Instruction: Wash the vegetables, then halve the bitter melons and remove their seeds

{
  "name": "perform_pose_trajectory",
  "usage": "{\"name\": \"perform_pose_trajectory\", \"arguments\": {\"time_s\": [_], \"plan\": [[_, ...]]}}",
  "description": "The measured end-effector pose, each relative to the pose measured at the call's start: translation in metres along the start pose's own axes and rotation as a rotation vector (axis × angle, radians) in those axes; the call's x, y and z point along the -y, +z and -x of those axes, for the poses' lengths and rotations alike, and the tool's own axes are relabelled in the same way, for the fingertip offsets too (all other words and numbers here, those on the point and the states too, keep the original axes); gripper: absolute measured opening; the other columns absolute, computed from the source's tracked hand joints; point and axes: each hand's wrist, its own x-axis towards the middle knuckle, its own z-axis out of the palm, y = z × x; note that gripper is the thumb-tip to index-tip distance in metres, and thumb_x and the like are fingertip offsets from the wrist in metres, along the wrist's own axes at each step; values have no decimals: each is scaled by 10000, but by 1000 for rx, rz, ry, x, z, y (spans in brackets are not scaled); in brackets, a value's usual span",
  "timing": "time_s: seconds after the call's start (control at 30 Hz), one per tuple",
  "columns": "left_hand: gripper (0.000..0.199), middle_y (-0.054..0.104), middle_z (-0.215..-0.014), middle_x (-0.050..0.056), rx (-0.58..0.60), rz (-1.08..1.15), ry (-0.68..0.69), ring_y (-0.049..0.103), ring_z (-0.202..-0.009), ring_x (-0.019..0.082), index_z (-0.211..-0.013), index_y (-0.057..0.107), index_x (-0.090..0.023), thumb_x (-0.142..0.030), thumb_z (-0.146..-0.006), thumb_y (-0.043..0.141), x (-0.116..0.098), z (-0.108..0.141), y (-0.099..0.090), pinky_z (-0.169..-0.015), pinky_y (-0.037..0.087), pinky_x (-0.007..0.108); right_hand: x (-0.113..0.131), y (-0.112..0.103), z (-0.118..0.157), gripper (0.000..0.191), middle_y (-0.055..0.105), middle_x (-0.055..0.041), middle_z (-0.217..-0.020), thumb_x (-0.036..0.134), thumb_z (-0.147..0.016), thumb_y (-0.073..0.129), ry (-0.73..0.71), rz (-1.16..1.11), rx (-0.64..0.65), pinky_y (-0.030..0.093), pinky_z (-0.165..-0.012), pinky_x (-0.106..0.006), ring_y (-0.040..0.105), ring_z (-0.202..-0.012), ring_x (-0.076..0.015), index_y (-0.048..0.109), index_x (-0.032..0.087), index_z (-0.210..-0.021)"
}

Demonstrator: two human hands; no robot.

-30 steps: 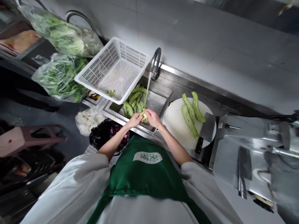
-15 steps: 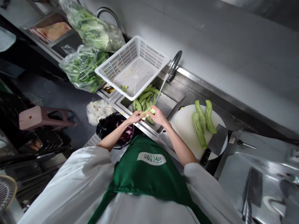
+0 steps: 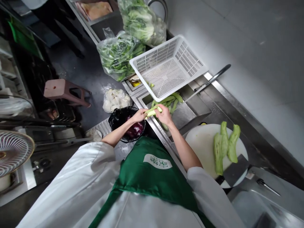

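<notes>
Between my hands is a long pale-green vegetable [image 3: 152,112], held level over the near edge of the sink [image 3: 197,110]. My left hand [image 3: 140,116] is closed round its left end. My right hand [image 3: 164,114] grips the other end, partly covering it. Whether the vegetable is split or two pieces lie together I cannot tell. Behind my hands, several curved green vegetables [image 3: 174,98] lie in the sink, partly hidden by the basket and my right hand. A thin stream of water runs from the faucet [image 3: 218,73] towards them.
A white perforated basket [image 3: 166,76] straddles the sink. At right, a round chopping board [image 3: 199,142] bears peeled green vegetables [image 3: 224,142] and a cleaver [image 3: 236,171]. A black-lined bin [image 3: 121,117] stands left. Bagged greens [image 3: 121,53], a stool [image 3: 64,90] and a person's legs [image 3: 59,25] are beyond.
My view has swung left, so the surroundings sit farther right and the fan and a person's legs show. My hands remain on the vegetable and now sit nearer the bin side of the sink.
</notes>
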Motion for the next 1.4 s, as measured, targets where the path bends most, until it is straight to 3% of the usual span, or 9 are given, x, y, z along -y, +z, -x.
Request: {"name": "perform_pose_trajectory", "arguments": {"time_s": [0.17, 0.33, 0.43, 0.57, 0.7, 0.87, 1.07, 1.2, 1.4], "plan": [[218, 628, -603, 16, 57, 90, -135, 508, -465, 88, -718, 660, -127, -333, -788, 667, 27, 20, -41, -474, 366, 203, 9, 17, -12, 220, 562, 35, -625, 322, -860, 546, 0, -1, 59, 455, -617, -284, 518, -542, -151, 638, 187, -1009], [235, 446, -456, -45, -196, 44, -146, 361, -387, 60, -553, 549, -157, -244, -771, 558, 46, 23, -52, -421, 247, 197, 11, 39, -21, 219, 566, 43, -633, 323, -860, 538, 6, 35, 66, 450, -608, -278, 510, -521, -138, 637, 191, -1004], [218, 429, -445, -45, -316, 44, -130, 348, -386, 65, -544, 530, -162, -215, -755, 518, 48, 23, -56, -414, 232, 200, 10, 51, -30, 246, 545, 52, -598, 361, -862, 549, 40, 14, 34, 441, -581, -268, 513, -516, -137, 634, 189, -1017], [118, 548, -528, -16, -245, 85, -90, 440, -450, 77, -631, 620, -141, -188, -705, 540, 51, 29, -72, -441, 308, 189, 9, 58, -39, 259, 514, 64, -554, 393, -866, 559, 58, -48, 42, 426, -546, -253, 512, -513, -137, 624, 196, -1020], [181, 635, -635, 4, -145, 215, -199, 465, -429, 76, -818, 692, -141, -214, -699, 577, 63, 35, -85, -412, 312, 191, 12, 61, -37, 244, 514, 64, -554, 375, -871, 562, 55, -40, 69, 423, -539, -254, 500, -505, -134, 625, 199, -1028], [125, 548, -521, -30, -262, 175, -233, 340, -333, 49, -712, 638, -156, -258, -722, 565, 83, 38, -82, -362, 215, 184, 12, 66, -24, 210, 541, 50, -602, 344, -878, 545, 46, -11, 50, 436, -559, -262, 510, -517, -134, 630, 203, -1009], [241, 641, -611, 11, -182, -15, -147, 498, -476, 98, -797, 715, -134, -246, -686, 533, 110, 40, -78, -461, 367, 187, -3, 70, 6, 231, 533, 48, -584, 366, -886, 550, 118, -27, -22, 441, -575, -258, 518, -528, -135, 641, 205, -1024], [243, 712, -727, 64, -223, -287, -269, 619, -653, 158, -751, 721, -128, -191, -639, 514, 135, 50, -98, -614, 490, 232, -17, 38, 36, 305, 497, 67, -568, 460, -889, 559, 232, -100, -276, 403, -490, -240, 472, -475, -115, 603, 212, -1061], [73, 681, -653, 51, -212, -599, -538, 679, -799, 243, -668, 656, -167, -178, -596, 657, 171, 75, -140, -721, 508, 282, -59, -83, 127, 396, 430, 118, -571, 486, -756, 737, 305, -313, -920, 330, -410, -188, 399, -437, -69, 485, 248, -948]]}}
